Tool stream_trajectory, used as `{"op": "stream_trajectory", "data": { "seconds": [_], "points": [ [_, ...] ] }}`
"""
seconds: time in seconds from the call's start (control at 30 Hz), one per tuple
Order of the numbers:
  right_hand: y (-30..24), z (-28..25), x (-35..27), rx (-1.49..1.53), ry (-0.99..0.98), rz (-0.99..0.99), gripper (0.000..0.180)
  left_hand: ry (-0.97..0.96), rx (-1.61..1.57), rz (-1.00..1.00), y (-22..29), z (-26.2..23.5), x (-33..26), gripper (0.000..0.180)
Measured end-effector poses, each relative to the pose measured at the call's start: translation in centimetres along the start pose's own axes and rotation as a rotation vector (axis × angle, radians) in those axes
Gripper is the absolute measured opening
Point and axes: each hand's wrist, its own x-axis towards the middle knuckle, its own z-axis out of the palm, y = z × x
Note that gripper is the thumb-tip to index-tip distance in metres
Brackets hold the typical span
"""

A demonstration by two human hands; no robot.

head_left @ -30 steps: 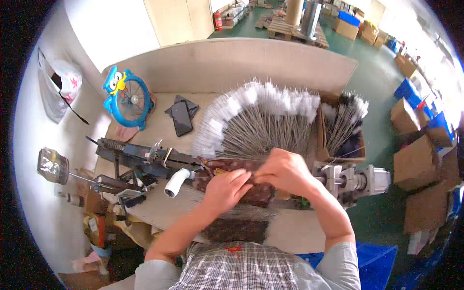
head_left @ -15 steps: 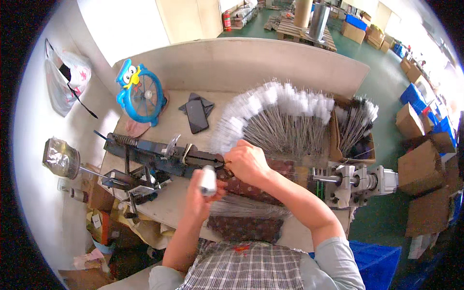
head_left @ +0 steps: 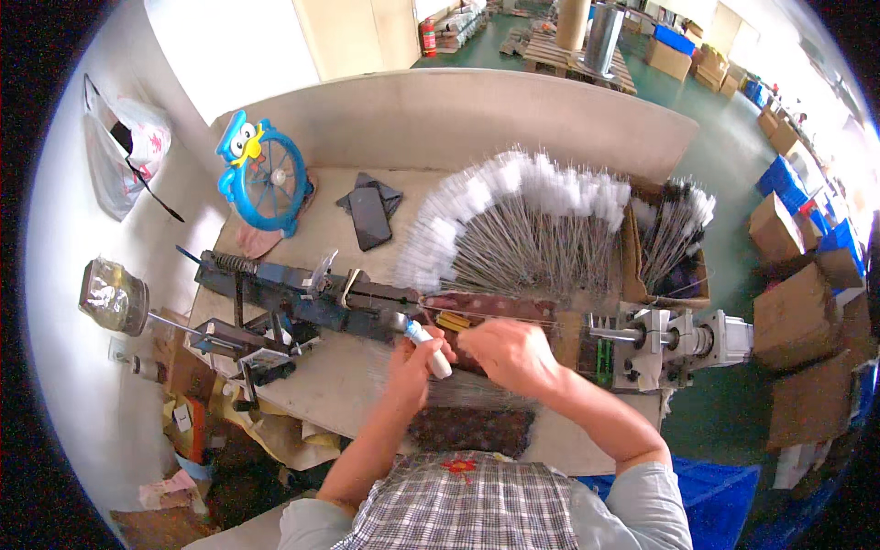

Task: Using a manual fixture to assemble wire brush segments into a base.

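Note:
My left hand (head_left: 410, 374) is closed round a white handheld tool (head_left: 431, 353) with a blue band and a small dark round head. The tool slants, its head toward the black bar fixture (head_left: 367, 307). Close to its right, my right hand (head_left: 515, 356) has curled fingers; whatever they may hold is hidden. A small yellow piece (head_left: 453, 321) lies just beyond the fingertips, over the dark patterned cloth (head_left: 481, 307). Thin metal wires (head_left: 467, 391) are partly visible under my hands. Behind them fans a big pile of white-tipped wire brushes (head_left: 532, 197).
A clamp-and-shaft machine (head_left: 674, 344) stands at the table's right end, beside a carton of brushes (head_left: 674, 243). Farther back are a phone (head_left: 370, 220) and a blue cartoon fan (head_left: 280, 183). A metal stand (head_left: 243, 344) sits at the left; a blue crate (head_left: 706, 495) is low right.
My right hand has drawn back from the fixture toward the right and nearer me, exposing the yellow piece. My left hand has shifted right with the white tool, now tilted differently.

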Motion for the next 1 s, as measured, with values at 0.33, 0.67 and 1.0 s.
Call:
{"op": "stream_trajectory", "data": {
  "seconds": [0.33, 0.67, 1.0],
  "points": [
    [3.6, 7.3, -0.2, -0.003, -0.098, 0.18, 0.007, 0.031, 0.983, 0.079, 1.2, -3.1, 0.2, 0.032],
    [2.5, 4.1, -0.3, 0.077, -0.105, 0.068, 0.023, 0.585, -0.316, -0.185, 4.3, -18.2, -2.5, 0.031],
    [0.1, 0.5, -0.3, 0.059, -0.17, 0.131, 0.022, 0.616, -0.416, -0.156, 3.1, -19.3, -1.4, 0.009]
  ]
}}
